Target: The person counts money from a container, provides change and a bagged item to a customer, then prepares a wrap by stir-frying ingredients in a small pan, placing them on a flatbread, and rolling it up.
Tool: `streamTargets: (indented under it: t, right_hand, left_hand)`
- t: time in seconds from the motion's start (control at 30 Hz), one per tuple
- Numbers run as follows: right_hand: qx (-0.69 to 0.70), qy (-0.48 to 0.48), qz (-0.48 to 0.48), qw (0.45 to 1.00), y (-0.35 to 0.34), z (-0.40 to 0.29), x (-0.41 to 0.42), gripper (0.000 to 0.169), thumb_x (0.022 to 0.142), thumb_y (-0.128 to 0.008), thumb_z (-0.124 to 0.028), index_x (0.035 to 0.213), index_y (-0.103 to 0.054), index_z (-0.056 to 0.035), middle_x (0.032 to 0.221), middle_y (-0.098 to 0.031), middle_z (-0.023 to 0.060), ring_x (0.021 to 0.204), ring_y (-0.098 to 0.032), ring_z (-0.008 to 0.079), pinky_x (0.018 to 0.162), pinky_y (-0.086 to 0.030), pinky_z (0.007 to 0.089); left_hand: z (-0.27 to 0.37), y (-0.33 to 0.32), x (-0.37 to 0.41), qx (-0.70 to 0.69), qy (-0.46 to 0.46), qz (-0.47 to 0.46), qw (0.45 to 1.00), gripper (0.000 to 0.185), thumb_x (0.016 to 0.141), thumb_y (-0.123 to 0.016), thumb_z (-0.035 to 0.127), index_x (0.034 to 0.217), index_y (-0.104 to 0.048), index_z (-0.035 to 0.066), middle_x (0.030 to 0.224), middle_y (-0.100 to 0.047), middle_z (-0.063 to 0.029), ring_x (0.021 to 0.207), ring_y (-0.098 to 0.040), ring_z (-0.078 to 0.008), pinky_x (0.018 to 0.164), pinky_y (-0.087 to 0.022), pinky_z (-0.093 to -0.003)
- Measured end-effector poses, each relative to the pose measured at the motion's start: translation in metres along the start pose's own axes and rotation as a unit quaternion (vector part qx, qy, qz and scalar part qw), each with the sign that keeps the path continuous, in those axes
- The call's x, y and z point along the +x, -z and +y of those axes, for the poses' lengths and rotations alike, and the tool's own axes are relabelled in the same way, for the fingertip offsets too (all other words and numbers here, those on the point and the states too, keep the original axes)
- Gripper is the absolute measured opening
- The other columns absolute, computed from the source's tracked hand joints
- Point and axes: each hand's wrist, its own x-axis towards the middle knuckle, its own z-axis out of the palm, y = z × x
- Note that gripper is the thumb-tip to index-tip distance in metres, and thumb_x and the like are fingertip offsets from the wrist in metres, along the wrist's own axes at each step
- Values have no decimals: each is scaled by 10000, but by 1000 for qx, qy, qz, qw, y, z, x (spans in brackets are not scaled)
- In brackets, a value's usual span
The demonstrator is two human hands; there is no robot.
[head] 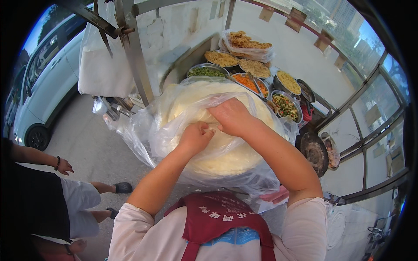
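A large round stack of pale yellow, thin flatbreads (225, 164) lies before me, wrapped in a clear plastic bag (135, 130). My left hand (196, 137) is over the middle of the stack, with thumb and fingers pinched on a fold of the plastic. Beside it, my right hand (232, 115) is bent down at the bag's opening, above the flatbreads. Its fingertips are partly covered by the film, so what they grip is hidden.
Beyond the stack stand bowls of chopped greens (205, 71), shredded carrot (249, 83) with tongs, and mixed vegetables (285, 106). A bag of fried food (249, 40) sits behind. A metal post (135, 49) rises at left. Another person (42, 195) stands left, near a white car (54, 71).
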Motion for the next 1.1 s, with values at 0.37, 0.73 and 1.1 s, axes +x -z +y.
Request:
streamTargets:
  t: [0.37,0.73,1.1]
  right_hand:
    - [158,-134,-85,975,2,-13,-22,766,625,-751,-247,1332,-511,-76,1003,-671,174,923,-656,344,780,-528,428]
    - [126,-21,405,905,83,-55,-89,603,766,-741,-301,1269,-564,-19,1025,-648,195,935,-643,342,766,-523,422]
    - [802,-210,322,457,60,-27,-141,266,1005,-512,-224,905,-636,-11,781,-615,1,641,-548,100,615,-463,253]
  left_hand:
    - [6,9,-23,-555,130,7,821,347,876,-727,243,1120,-588,39,1047,-648,-107,952,-646,-216,831,-549,-349]
    - [93,56,-59,-703,-148,31,695,487,734,-718,14,1187,-539,6,1091,-613,-106,1052,-608,-261,964,-504,-409]
    - [125,48,-75,-532,-377,140,745,387,846,-670,198,1168,-538,27,1064,-612,-127,1022,-602,-265,931,-509,-439]
